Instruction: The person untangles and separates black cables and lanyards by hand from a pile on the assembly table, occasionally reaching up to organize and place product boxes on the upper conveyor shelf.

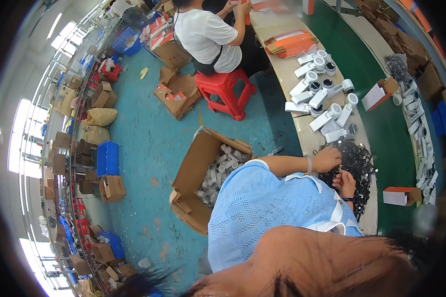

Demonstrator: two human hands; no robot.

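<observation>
My left hand point(327, 159) is closed, fingertips pinched, over a pile of small black parts point(354, 154) on the pale table point(309, 141). Just below it in view, my right hand point(346, 183) has its fingers curled together at the pile's middle. The fingertips of both hands are close to each other; what they hold is too small to make out. Several white devices with round heads point(326, 118) lie on the table beyond the pile, some with dark or clear round faces.
Behind me on the floor, an open cardboard box point(188, 171) holds wrapped white devices point(223, 171). A co-worker point(208, 37) sits on a red stool point(225, 91) farther up the table, near flat orange boxes point(292, 43). A green belt point(366, 106) carries orange-and-white boxes point(380, 94).
</observation>
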